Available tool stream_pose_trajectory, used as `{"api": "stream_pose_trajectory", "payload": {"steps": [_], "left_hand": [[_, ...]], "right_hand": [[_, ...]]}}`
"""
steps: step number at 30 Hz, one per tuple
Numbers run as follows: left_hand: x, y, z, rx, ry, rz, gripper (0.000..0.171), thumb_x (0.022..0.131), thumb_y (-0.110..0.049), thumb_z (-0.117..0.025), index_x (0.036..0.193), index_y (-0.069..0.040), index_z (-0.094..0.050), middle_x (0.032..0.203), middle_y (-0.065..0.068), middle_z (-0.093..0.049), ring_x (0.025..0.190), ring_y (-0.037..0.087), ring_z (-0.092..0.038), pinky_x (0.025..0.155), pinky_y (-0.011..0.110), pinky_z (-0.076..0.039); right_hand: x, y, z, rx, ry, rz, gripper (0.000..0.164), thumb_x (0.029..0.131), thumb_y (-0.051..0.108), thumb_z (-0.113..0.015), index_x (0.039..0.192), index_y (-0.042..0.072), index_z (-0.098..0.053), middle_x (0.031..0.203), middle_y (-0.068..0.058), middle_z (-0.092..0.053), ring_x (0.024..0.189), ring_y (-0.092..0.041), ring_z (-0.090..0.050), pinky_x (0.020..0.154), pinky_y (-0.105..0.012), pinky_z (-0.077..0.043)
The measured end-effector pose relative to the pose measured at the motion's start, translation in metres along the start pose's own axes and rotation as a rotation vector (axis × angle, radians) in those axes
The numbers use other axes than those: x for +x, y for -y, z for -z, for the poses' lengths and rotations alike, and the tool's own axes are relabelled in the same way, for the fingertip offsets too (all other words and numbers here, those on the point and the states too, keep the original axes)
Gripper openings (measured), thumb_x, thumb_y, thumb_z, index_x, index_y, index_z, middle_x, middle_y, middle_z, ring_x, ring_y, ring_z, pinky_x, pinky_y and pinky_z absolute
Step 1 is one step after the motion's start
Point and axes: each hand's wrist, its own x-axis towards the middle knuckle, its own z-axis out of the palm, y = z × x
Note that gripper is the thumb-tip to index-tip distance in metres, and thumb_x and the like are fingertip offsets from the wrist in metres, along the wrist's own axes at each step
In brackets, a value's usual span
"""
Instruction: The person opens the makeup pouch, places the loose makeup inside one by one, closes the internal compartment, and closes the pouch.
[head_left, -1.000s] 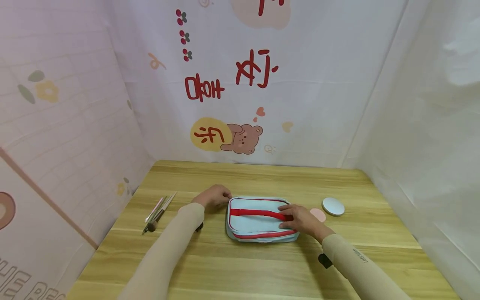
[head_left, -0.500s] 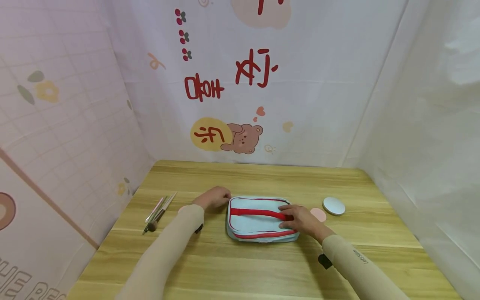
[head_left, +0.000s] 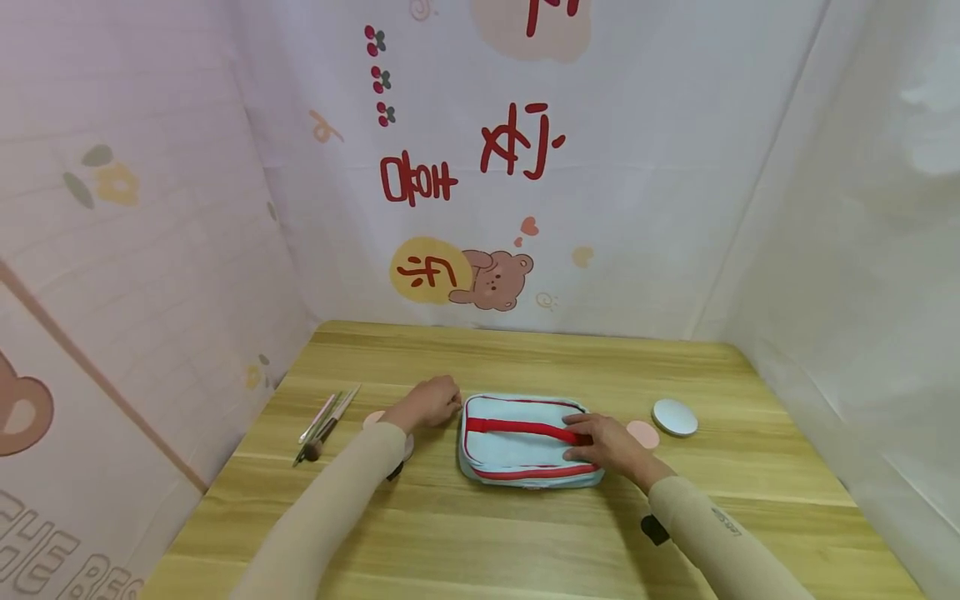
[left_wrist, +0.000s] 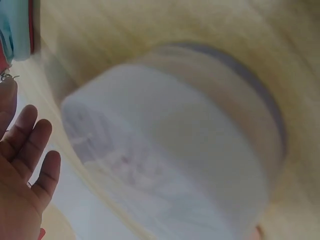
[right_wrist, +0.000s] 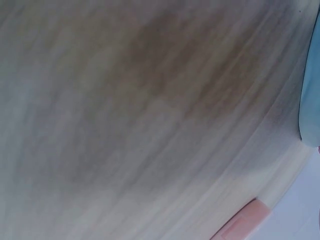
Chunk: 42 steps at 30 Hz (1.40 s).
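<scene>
A light blue zip bag [head_left: 510, 454] with red piping and a red top strap lies flat on the wooden table. At its far left corner is my left hand [head_left: 435, 402], knuckles up. In the left wrist view, a fingertip meets a small metal zipper pull [left_wrist: 8, 77] at the bag's edge, while the other fingers [left_wrist: 49, 172] are loosely bent. My right hand [head_left: 611, 442] rests on the bag's right end, its fingers spread over the top and the strap's end. The right wrist view catches only the bag's side [right_wrist: 312, 90], not the hand.
Several slim makeup brushes [head_left: 326, 427] lie at the left. A pale round container [left_wrist: 195, 135], blurred, stands by my left wrist; a pink disc [head_left: 372, 418] shows behind that forearm. Right of the bag are another pink disc [head_left: 642, 434] and a white round case [head_left: 675, 417].
My left hand has shifted slightly left and nearer at the bag's corner, uncovering more of the round things by its wrist. The head view has turned a little; the right hand stays on the bag.
</scene>
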Motion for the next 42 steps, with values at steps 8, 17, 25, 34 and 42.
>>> {"api": "stream_pose_trajectory", "payload": {"steps": [8,17,25,34,42], "left_hand": [[-0.014,-0.002,-0.003,0.025,-0.036,0.026,0.014,0.099,-0.02,-0.061,0.087,-0.013,-0.066,0.093,0.001,-0.055,0.097,0.023,-0.054,0.091,0.052,-0.044],[-0.024,-0.012,-0.005,0.074,-0.109,0.042,0.014,0.098,-0.018,-0.061,0.088,-0.012,-0.069,0.091,0.001,-0.054,0.096,0.025,-0.056,0.085,0.049,-0.045],[-0.039,-0.025,-0.007,0.086,-0.159,0.102,0.015,0.097,-0.017,-0.061,0.085,-0.011,-0.068,0.091,0.0,-0.054,0.093,0.024,-0.055,0.081,0.045,-0.044],[-0.052,-0.034,-0.014,0.071,-0.227,0.132,0.008,0.091,-0.012,-0.065,0.085,-0.01,-0.071,0.088,0.002,-0.054,0.088,0.027,-0.056,0.076,0.044,-0.044],[-0.066,-0.045,-0.018,0.05,-0.267,0.12,0.009,0.091,-0.012,-0.067,0.082,-0.01,-0.07,0.086,0.003,-0.055,0.087,0.027,-0.057,0.073,0.045,-0.045]], "right_hand": [[-0.002,0.007,-0.002,0.008,0.0,-0.014,0.05,0.085,0.03,-0.078,0.122,-0.003,-0.068,0.133,-0.012,-0.061,0.124,-0.038,-0.054,0.102,-0.053,-0.042],[-0.001,0.003,-0.002,0.002,-0.014,-0.004,0.049,0.085,0.029,-0.078,0.121,-0.004,-0.069,0.133,-0.015,-0.061,0.124,-0.04,-0.054,0.102,-0.054,-0.042],[-0.001,0.003,-0.003,0.002,-0.022,-0.001,0.049,0.085,0.028,-0.078,0.121,-0.003,-0.069,0.133,-0.014,-0.061,0.124,-0.04,-0.054,0.102,-0.054,-0.042],[0.0,0.002,-0.004,-0.002,-0.018,0.003,0.051,0.086,0.031,-0.078,0.122,-0.002,-0.068,0.133,-0.013,-0.061,0.124,-0.038,-0.054,0.102,-0.053,-0.042],[-0.001,0.004,-0.003,0.011,-0.012,-0.013,0.051,0.086,0.031,-0.078,0.122,-0.003,-0.068,0.134,-0.014,-0.06,0.125,-0.039,-0.053,0.102,-0.053,-0.042]]}}
